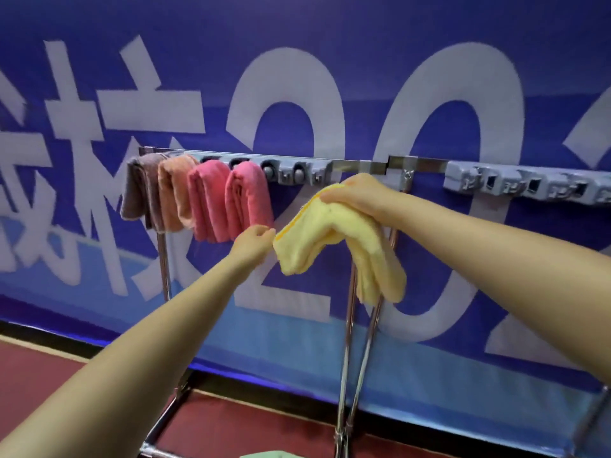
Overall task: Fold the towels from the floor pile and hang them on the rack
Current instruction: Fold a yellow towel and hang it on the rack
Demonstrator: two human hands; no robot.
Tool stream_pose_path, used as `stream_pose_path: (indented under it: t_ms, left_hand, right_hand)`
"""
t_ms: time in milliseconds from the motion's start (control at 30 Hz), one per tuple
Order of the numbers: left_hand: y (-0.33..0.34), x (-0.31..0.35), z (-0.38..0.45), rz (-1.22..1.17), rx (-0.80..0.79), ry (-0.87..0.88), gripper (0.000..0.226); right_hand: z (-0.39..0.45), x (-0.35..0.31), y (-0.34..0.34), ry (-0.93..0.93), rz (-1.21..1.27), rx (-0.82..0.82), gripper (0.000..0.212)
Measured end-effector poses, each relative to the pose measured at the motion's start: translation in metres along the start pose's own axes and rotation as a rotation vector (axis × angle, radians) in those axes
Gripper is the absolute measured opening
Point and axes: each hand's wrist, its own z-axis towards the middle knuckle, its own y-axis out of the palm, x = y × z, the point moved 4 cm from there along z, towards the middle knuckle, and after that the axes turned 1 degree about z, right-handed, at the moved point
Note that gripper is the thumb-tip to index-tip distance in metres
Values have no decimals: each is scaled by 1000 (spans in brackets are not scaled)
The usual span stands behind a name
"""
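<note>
Gripping the folded yellow towel [334,239], the right hand [357,196] nears the rack [350,166]; the loosely curled, unladen left hand [253,241] risks letting folds slip apart

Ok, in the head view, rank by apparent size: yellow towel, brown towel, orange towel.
1. Yellow towel, largest, though it is held nearer the camera.
2. Brown towel and orange towel look alike; each is partly overlapped, so unranked.
</note>
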Motion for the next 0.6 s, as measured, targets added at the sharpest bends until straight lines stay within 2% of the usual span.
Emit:
stream_pose_path:
  t_ms: [67, 133, 200, 333, 467, 600]
  left_hand:
    - [-3, 24, 12, -195, 37, 25, 26]
    - [-7, 45, 25, -353, 23, 3, 33]
    - [-9, 57, 40, -413, -13, -28, 37]
    - [-18, 54, 75, -460, -39, -28, 19]
    - [-23, 45, 91, -612, -24, -8, 27]
    - [-18, 34, 103, -661, -91, 1, 29]
  right_hand:
    - [23, -19, -2, 30, -53, 64, 31]
    - [42, -36, -1, 52, -73, 106, 31]
    - [60, -49, 6, 69, -84, 66, 28]
    - [94, -64, 31, 94, -132, -57, 21]
    - [120, -75, 48, 123, -141, -78, 14]
    - [150, -82, 60, 96, -292, -69, 14]
